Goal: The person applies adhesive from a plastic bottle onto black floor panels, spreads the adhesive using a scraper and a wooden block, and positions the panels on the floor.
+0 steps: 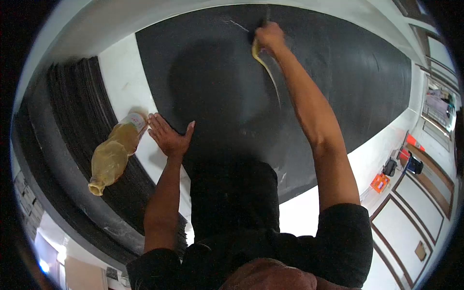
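Observation:
A large black sheet (217, 92) lies spread on a white surface in front of me. My left hand (170, 137) rests flat at the sheet's left edge, fingers spread and thumb out. Beside its fingertips stands a yellowish, translucent plastic bottle (113, 154) with an open mouth and a pale label. Toward the far edge, my right hand (270, 37) is closed, with a dark, blurred piece showing beyond its knuckles. A yellow curved streak or strip (258, 55) trails from under that hand and thins toward me; which it is, I cannot tell.
A tall stack of black sheets (79, 92) lies left of the white surface (121, 72). An orange box (380, 182) and dark items (390, 166) sit at the right, near white panelled doors (406, 227).

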Demonstrator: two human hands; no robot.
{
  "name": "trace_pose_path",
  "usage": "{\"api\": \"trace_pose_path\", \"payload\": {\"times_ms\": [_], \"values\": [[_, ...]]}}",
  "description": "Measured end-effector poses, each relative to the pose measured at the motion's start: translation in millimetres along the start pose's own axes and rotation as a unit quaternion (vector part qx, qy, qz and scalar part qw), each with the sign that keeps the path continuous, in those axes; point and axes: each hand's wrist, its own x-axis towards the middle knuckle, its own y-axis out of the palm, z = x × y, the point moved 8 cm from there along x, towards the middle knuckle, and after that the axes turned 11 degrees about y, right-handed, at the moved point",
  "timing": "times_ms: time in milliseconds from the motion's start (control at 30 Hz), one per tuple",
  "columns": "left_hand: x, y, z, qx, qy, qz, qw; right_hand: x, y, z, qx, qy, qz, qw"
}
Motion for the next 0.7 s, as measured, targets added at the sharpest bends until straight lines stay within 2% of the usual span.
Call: {"api": "trace_pose_path", "payload": {"times_ms": [33,67,100,133,200,233,300,400,467,500,567,633,700], "values": [[2,0,0,-0.005,0.005,0.002,1.0,-11,12,20,-0.002,-0.004,0.004,1.0],[1,-1,-1,-0.01,0.009,0.003,1.0,-36,25,56,-0.114,-0.107,0.006,0.988],[1,-3,0,-0.009,0.005,-0.001,1.0,-58,33,86,-0.222,-0.209,0.004,0.952],[3,-4,0,-0.009,0.002,0.008,1.0,-66,23,101,-0.222,-0.215,0.002,0.951],[1,-6,1,-0.011,-0.007,0.018,1.0,-75,23,107,-0.3,-0.18,0.091,0.932],[1,-8,2,-0.016,-0.005,0.02,1.0,-69,18,97,-0.302,-0.185,0.09,0.931],[3,-9,3,-0.024,-0.013,0.016,0.999,-46,4,71,-0.315,-0.26,-0.015,0.913],[3,-8,5,-0.025,-0.021,0.028,0.999,-66,26,50,-0.313,-0.231,0.002,0.921],[1,-8,5,-0.032,-0.034,0.052,0.998,-107,44,56,-0.303,-0.197,0.047,0.931],[4,-9,6,-0.033,-0.033,0.046,0.998,-111,40,68,-0.302,-0.2,0.041,0.931],[3,-11,5,-0.027,-0.028,0.037,0.999,-115,39,79,-0.335,-0.171,0.101,0.921],[3,-10,8,-0.039,-0.031,0.042,0.998,-103,29,102,-0.371,-0.188,0.062,0.907],[-1,-7,10,-0.05,-0.037,0.055,0.997,-90,22,124,-0.351,-0.337,-0.025,0.873]]}}
